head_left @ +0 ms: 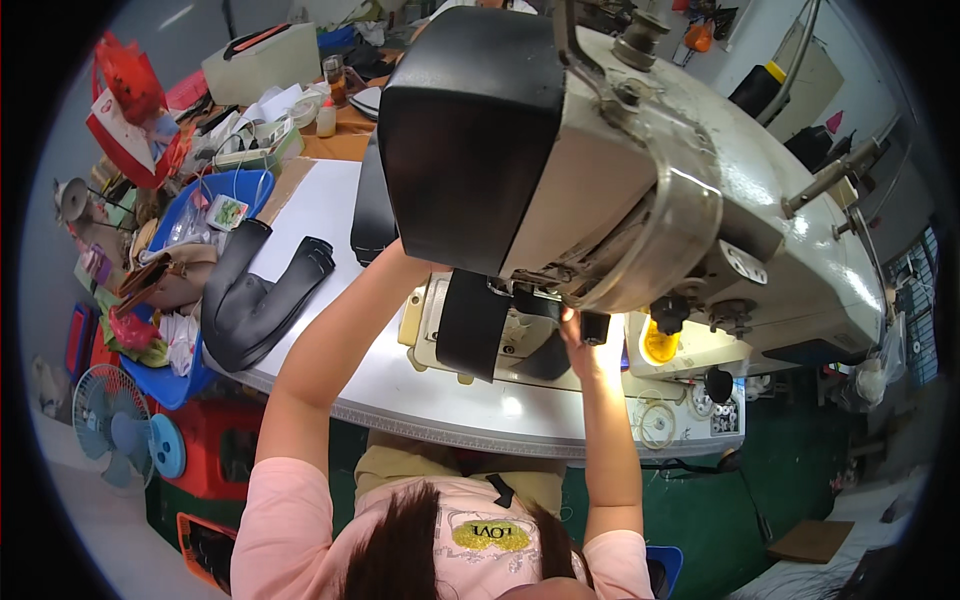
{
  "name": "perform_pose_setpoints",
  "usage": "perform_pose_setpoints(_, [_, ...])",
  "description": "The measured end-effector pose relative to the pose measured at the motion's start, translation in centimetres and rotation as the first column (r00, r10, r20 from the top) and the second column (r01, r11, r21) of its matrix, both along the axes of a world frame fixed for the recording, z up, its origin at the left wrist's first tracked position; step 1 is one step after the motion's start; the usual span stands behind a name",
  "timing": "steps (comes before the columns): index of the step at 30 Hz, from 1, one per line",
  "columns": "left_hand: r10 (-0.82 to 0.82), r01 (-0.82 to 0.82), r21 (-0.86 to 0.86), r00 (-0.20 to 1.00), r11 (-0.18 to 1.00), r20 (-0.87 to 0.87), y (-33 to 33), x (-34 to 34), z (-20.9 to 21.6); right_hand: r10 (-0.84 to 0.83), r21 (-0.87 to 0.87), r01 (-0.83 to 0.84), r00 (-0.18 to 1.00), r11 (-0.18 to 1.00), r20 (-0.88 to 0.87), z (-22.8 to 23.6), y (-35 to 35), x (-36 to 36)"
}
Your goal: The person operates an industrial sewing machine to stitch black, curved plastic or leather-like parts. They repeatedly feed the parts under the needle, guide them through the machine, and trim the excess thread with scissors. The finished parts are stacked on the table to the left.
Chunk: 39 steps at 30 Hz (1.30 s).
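Note:
A black, leather-like strip (470,325) hangs over the bed of a large sewing machine, below its needle area. More black material curves to the right under the machine head. My right hand (588,350) is at that right part, its fingers closed at the black edge in the bright work light; its far fingers are hidden. My left hand (418,258) reaches in behind the machine's black end cover (470,150). Only its wrist side shows, and its fingers are hidden. Beyond my left forearm lies a stack of black pieces (370,205).
Curled black pieces (262,300) lie on the white tabletop (320,200) at left. A blue basin (175,375) overflowing with bags stands beside the table, near a fan (115,425). The machine body (780,210) fills the upper right. Bobbins (722,415) sit at the right table end.

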State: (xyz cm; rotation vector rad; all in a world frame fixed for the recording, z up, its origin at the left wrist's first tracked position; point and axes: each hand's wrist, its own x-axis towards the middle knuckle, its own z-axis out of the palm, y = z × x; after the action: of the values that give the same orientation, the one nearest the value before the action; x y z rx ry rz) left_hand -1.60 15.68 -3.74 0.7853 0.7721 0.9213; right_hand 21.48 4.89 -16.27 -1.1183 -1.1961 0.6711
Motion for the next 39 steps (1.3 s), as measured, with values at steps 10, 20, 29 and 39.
perform_pose_setpoints(10, [-0.101, 0.120, 0.116, 0.983, 0.986, -0.153, -10.4, -1.8, -1.8, 0.363, -0.007, -0.444, 0.741, 0.896, -0.564, 8.7, -6.1, -2.1])
perform_pose_setpoints(20, [-0.201, 0.234, -0.100, 0.944, 0.967, 0.262, -19.5, -4.5, -9.3, -0.096, 0.226, -0.049, 0.802, 0.973, 0.589, 6.7, -11.2, -3.4])
perform_pose_setpoints(29, [-0.095, 0.153, -0.130, 0.924, 0.980, 0.370, -20.2, -4.4, -8.9, -0.181, 0.315, -0.016, 0.790, 0.949, 0.586, 6.3, -11.9, -3.5])
perform_pose_setpoints(39, [-0.140, 0.195, -0.122, 0.923, 0.973, 0.360, -20.0, -4.4, -9.1, -0.069, 0.234, -0.056, 0.866, 0.971, 0.496, 7.6, -11.8, -4.9])
